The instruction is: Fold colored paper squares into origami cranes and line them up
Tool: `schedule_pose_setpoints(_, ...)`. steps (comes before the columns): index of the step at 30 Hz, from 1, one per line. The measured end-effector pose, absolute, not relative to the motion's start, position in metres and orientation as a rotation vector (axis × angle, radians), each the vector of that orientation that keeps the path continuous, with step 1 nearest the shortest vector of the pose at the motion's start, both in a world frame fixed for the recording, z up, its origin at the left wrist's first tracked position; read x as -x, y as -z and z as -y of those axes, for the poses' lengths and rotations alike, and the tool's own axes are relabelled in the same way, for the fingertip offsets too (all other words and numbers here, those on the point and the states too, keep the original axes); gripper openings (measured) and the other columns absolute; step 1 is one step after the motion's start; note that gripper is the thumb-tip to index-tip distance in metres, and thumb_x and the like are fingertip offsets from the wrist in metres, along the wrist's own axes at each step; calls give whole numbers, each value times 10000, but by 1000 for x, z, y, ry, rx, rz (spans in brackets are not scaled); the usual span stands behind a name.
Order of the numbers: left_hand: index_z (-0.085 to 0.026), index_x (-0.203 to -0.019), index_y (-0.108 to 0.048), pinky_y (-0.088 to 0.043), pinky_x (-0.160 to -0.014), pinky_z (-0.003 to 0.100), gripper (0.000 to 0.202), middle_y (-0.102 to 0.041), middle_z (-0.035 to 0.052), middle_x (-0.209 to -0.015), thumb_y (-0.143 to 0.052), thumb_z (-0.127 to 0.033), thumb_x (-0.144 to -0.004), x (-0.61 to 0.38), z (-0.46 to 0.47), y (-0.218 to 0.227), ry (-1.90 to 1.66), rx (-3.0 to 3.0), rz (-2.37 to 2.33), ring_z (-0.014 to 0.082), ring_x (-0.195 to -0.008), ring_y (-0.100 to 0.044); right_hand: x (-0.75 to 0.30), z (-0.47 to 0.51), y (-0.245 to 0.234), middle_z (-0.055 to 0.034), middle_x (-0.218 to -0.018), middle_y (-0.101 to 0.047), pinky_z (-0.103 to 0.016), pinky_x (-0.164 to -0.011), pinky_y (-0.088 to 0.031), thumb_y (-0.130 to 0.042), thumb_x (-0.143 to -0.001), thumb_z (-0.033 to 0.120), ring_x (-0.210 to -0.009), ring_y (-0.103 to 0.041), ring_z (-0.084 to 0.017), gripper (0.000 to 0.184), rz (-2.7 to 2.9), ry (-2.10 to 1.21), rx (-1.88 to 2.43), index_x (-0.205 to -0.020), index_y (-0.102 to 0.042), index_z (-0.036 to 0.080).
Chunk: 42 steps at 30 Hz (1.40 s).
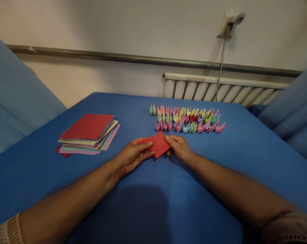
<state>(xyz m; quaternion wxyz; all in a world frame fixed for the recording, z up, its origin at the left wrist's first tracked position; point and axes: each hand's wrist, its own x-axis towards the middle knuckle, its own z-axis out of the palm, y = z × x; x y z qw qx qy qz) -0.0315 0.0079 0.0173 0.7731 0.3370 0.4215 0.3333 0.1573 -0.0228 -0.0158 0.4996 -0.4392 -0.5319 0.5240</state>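
Observation:
A folded piece of red paper [158,144] is held between both hands, just above the blue-covered table. My left hand [136,153] pinches its left part, thumb on top and fingers beneath. At the right corner, my right hand [180,148] grips it between thumb and fingers; some of those fingertips are hidden. Beyond the hands stand rows of small folded paper cranes [178,126] in pink, green, yellow, red, purple and blue.
To the left lies a stack of coloured paper sheets [88,127], red on top. The blue table cover [206,203] spreads all round. Behind are a wall pipe [112,57], a white radiator [206,79] and a socket [228,27] with a hanging cord. Blue curtains [13,91] flank the table.

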Motion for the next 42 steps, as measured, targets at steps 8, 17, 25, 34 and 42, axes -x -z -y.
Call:
schedule_pose_setpoints(8,-90,-949,-634,-630,-652,253,141,-729,74,-796,-559,-7,-864,34,-15,-21,-816,-625,-930,149,-627,-712,-159,24,15,10,-690,-614,-250,-564,-419,-674,-777,493,-587,-568,-112,326,1329,-1284,877,-854,-606,183)
schedule_pose_setpoints(17,-89,-963,-631,-625,-629,236,134,-735,80,-780,-585,-20,-858,34,-16,-19,-785,-654,-923,152,-600,-713,-158,24,15,28,-621,-579,-269,-584,-420,-635,-819,473,-555,-543,-114,290,1324,-1218,920,-829,-594,186)
schedule_pose_setpoints(25,-84,-982,-641,-623,-652,238,150,-740,89,-799,-584,-23,-858,35,-16,-19,-781,-664,-911,154,-621,-718,-159,25,12,28,-631,-581,-267,-574,-430,-615,-825,492,-551,-540,-109,303,1319,-1204,907,-814,-600,190)
schedule_pose_setpoints(34,-89,-984,-630,-622,-638,244,162,-737,84,-787,-575,-8,-855,34,-15,-20,-791,-683,-920,158,-619,-716,-157,23,15,30,-668,-584,-252,-565,-442,-638,-816,447,-540,-538,-93,266,1288,-1203,911,-813,-600,184)
schedule_pose_setpoints(42,-104,-964,-639,-616,-662,231,143,-739,64,-800,-589,-24,-856,36,-16,-19,-763,-692,-914,147,-639,-719,-156,23,17,8,-696,-617,-247,-542,-466,-608,-826,568,-540,-541,-93,383,1290,-1204,906,-774,-599,189)
